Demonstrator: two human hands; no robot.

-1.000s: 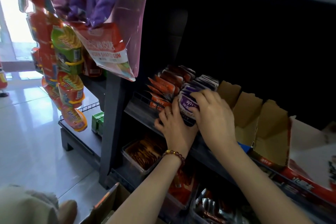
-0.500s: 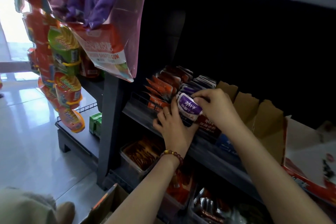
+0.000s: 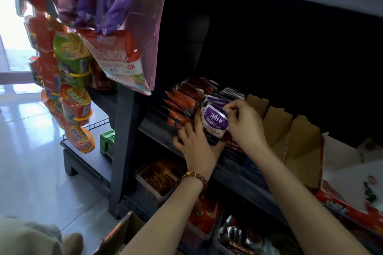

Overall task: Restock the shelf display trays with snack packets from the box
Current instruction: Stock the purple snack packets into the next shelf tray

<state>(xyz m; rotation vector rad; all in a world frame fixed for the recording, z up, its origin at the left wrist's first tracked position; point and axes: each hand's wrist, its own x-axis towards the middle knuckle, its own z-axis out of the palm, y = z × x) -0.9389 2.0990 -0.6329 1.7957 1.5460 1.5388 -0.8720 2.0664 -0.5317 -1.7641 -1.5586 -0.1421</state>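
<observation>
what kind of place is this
Probably a small convenience store: snack packets stand in rows on a dark shelf, bagged snacks hang beside its end, and stocked trays sit below.

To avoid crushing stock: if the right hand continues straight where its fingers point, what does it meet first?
The front purple packet, which the right hand pinches at its top; beyond it probably the orange packets, depth unclear.

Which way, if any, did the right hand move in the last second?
Yes. The right hand shifted back toward the brown cardboard divider, uncovering the front purple foil packet, whose top edge it now pinches.
</observation>
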